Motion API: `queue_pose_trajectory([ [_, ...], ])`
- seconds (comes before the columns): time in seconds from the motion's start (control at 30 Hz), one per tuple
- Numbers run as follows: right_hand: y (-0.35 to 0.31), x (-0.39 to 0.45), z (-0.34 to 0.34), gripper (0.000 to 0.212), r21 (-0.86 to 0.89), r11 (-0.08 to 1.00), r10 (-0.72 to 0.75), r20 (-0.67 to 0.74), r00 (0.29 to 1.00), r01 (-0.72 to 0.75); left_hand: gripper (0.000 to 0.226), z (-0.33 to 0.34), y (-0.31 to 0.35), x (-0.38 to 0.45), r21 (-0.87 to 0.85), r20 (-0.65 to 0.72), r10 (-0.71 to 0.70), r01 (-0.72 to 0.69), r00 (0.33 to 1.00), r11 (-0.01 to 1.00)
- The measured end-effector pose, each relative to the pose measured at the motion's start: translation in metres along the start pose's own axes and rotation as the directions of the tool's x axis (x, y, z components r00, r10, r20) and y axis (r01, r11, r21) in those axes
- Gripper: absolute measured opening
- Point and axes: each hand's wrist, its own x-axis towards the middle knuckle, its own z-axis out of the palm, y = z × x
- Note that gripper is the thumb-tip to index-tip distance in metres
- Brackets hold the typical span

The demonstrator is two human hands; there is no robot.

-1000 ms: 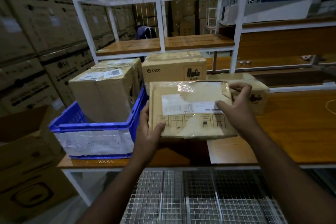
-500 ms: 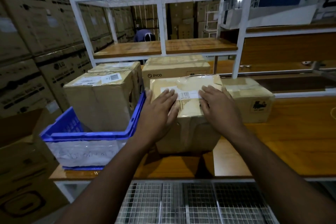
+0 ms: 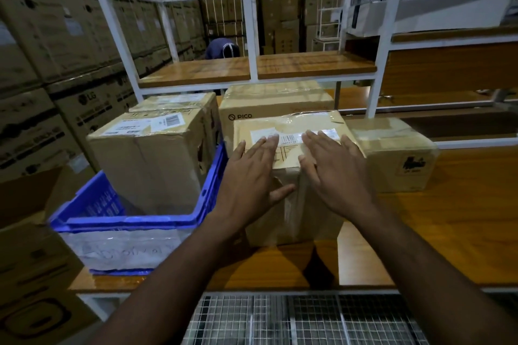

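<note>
Near the front edge of the worktop (image 3: 420, 232), the left hand (image 3: 252, 173) and the right hand (image 3: 336, 173) are lying flat on top of the taped carton (image 3: 302, 218), fingers straight and gripping nothing. The carton is standing just beside the blue crate (image 3: 134, 221) at the left end. A smaller box (image 3: 392, 154) is sitting just right of it, and a PICO box (image 3: 274, 103) is standing behind it, toward the back edge.

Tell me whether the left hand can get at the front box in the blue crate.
Probably yes. The left hand lies flat on the taped box beside the blue crate, holding nothing, and the front box rises above the crate's rim, uncovered.
</note>
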Motion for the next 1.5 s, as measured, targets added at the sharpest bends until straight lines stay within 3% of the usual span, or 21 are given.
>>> queue_pose_trajectory([
  [0.13,0.002,-0.001,0.004,0.062,0.008,1.000,-0.021,-0.018,1.000,0.021,0.092,0.007,-0.007,0.003,0.074,-0.005,0.035,-0.035,0.999,0.997],
  [0.43,0.004,0.016,0.006,0.056,-0.001,1.000,0.003,0.002,1.000,-0.003,0.084,0.013,-0.017,0.016,0.021,-0.059,0.042,-0.041,0.997,0.999],
  [0.5,0.006,0.014,0.006,0.067,-0.026,1.000,-0.015,0.023,1.000,0.016,0.088,0.012,-0.017,0.014,-0.083,-0.123,0.017,-0.028,0.992,0.996],
  [0.53,0.008,0.011,0.006,0.075,-0.047,0.998,-0.030,0.031,0.999,0.031,0.093,0.013,-0.017,0.009,-0.222,-0.170,-0.039,0.000,0.985,0.975],
  [0.63,0.014,0.003,0.005,0.091,-0.120,0.991,-0.052,0.048,0.997,0.058,0.106,0.026,-0.017,-0.013,-0.678,-0.203,-0.278,0.070,0.939,0.732],
  [0.73,0.020,-0.002,0.000,0.090,-0.166,0.985,-0.041,0.047,0.998,0.048,0.101,0.050,-0.015,-0.037,-0.911,0.021,-0.459,0.206,0.888,0.356],
  [0.9,0.027,-0.015,-0.014,0.085,-0.142,0.990,-0.001,-0.038,0.999,-0.005,0.085,0.103,-0.014,-0.070,-0.901,0.349,-0.703,0.429,0.620,-0.069],
  [1.03,0.035,-0.027,-0.021,0.079,-0.118,0.991,0.048,-0.077,0.996,-0.057,0.078,0.132,-0.014,-0.078,-0.741,0.630,-0.668,0.565,0.396,-0.364],
  [1.13,0.041,-0.033,-0.025,0.077,-0.091,0.992,0.083,-0.096,0.992,-0.091,0.090,0.142,-0.008,-0.077,-0.618,0.786,-0.438,0.555,0.436,-0.556],
  [1.23,0.046,-0.036,-0.030,0.079,-0.068,0.985,0.148,-0.111,0.983,-0.156,0.088,0.145,-0.004,-0.069,-0.561,0.809,-0.328,0.479,0.487,-0.675],
  [1.33,0.057,-0.042,-0.036,0.080,-0.051,0.969,0.232,-0.127,0.964,-0.240,0.084,0.144,0.002,-0.061,-0.584,0.786,-0.329,0.456,0.523,-0.671],
  [1.5,0.090,-0.065,-0.041,0.075,0.058,0.923,0.384,-0.170,0.908,-0.380,0.084,0.125,0.020,-0.047,-0.722,0.664,-0.458,0.348,0.591,-0.598],
])
